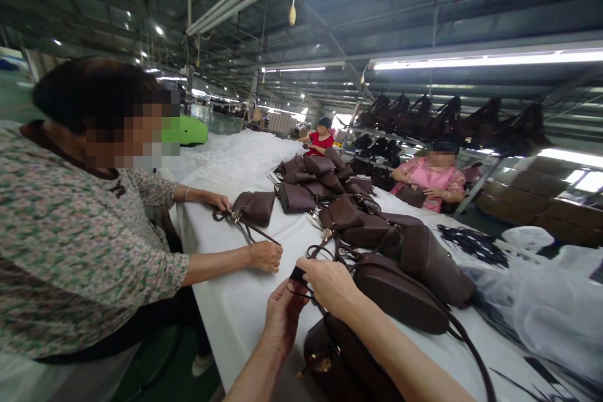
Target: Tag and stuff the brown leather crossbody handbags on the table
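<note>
My left hand [284,313] and my right hand [328,284] meet above the table's near edge, fingers closed on a small black tag [298,274]. Thin dark cord loops around the tag and my fingers; whether it is tied to the tag is hard to see. Just below my hands a dark brown handbag [353,361] with gold-coloured hardware stands partly hidden by my right forearm. Right of my hands lies another brown handbag [400,292], its long strap trailing toward the front edge.
A white-covered table [226,301] carries a heap of brown handbags [325,179]. To the left, a co-worker's hand [264,255] pulls a strap of another bag [257,207]. Black straps [471,244] and clear plastic bags [556,301] lie at right. Two more people work farther back.
</note>
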